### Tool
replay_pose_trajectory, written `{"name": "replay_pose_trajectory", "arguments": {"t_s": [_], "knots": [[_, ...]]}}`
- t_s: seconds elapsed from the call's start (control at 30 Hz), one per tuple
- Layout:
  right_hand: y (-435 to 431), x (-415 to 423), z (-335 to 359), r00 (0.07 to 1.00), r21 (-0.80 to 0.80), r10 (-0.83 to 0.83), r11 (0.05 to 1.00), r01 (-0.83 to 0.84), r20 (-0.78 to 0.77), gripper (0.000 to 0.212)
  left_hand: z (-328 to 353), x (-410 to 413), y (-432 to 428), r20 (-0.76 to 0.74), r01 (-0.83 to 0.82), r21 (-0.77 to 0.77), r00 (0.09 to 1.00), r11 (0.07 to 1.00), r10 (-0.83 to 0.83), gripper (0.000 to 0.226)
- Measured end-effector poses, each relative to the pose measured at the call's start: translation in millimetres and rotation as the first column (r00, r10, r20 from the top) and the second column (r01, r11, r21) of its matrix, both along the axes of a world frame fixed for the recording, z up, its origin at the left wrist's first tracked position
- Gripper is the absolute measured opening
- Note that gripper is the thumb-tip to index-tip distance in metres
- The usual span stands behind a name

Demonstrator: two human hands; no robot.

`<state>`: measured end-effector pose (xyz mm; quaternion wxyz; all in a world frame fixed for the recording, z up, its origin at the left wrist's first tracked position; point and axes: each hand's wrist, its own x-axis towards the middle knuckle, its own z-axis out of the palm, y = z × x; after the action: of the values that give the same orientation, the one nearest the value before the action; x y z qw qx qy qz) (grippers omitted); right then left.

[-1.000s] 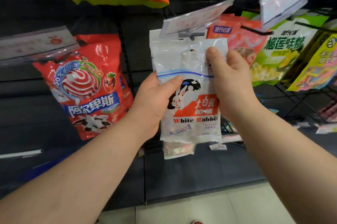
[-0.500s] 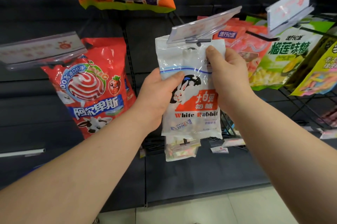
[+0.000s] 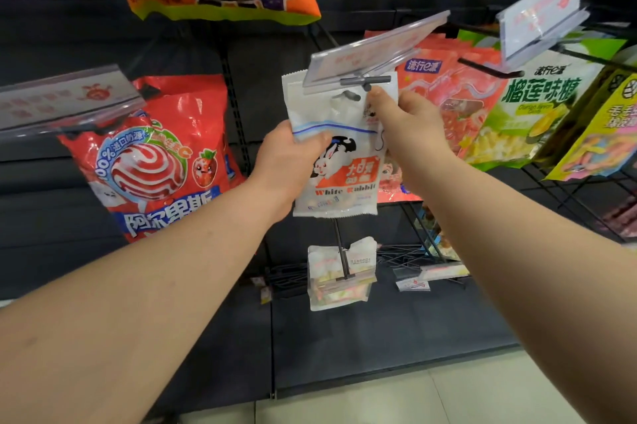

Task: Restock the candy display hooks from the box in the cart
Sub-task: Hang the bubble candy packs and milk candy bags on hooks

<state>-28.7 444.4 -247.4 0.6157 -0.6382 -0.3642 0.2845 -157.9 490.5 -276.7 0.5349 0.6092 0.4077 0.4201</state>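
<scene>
Clamped on the white plastic candy bag, the left hand and right hand should slide it level along the grey metal hook.

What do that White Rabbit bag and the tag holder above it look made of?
White Rabbit bag: likely thin plastic film, slightly glossy; it creases and has crimped edges. Tag holder: clear rigid plastic, shiny; the label shows through.
</scene>
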Motion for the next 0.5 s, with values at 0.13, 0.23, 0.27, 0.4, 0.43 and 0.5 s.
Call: {"name": "replay_pose_trajectory", "arguments": {"t_s": [0.13, 0.23, 0.27, 0.4, 0.43, 0.5], "knots": [[8.8, 1.4, 1.5, 1.0, -0.054, 0.004, 0.999, -0.003, 0.009, 0.029, 1.1, 2.4, 10.9, -0.06, -0.023, 0.037, 0.998, 0.999, 0.026, 0.014], [12.2, 3.1, 1.9, 1.0, -0.066, 0.002, 0.998, 0.0, 0.027, 0.027, 2.0, 2.4, 14.9, -0.078, -0.023, 0.009, 0.997, 1.0, 0.024, 0.012], [13.0, 3.8, 1.9, 0.999, -0.069, 0.001, 0.998, 0.001, 0.035, 0.027, 2.6, 1.6, 15.1, -0.084, -0.02, 0.004, 0.996, 1.0, 0.021, 0.012], [10.6, 5.0, 1.7, 0.999, -0.099, 0.015, 0.995, -0.01, 0.049, 0.025, 3.8, -1.8, 11.9, -0.112, -0.048, 0.004, 0.993, 0.999, 0.048, 0.018], [8.5, 4.9, 1.9, 0.998, -0.11, 0.021, 0.994, -0.015, 0.054, 0.023, 4.1, -2.9, 9.8, -0.122, -0.058, 0.009, 0.991, 0.998, 0.058, 0.021], [3.5, 4.3, 2.9, 0.995, -0.134, 0.015, 0.991, -0.002, 0.101, 0.023, 4.9, -4.9, 5.2, -0.141, -0.071, 0.019, 0.987, 0.997, 0.073, 0.028]]}}
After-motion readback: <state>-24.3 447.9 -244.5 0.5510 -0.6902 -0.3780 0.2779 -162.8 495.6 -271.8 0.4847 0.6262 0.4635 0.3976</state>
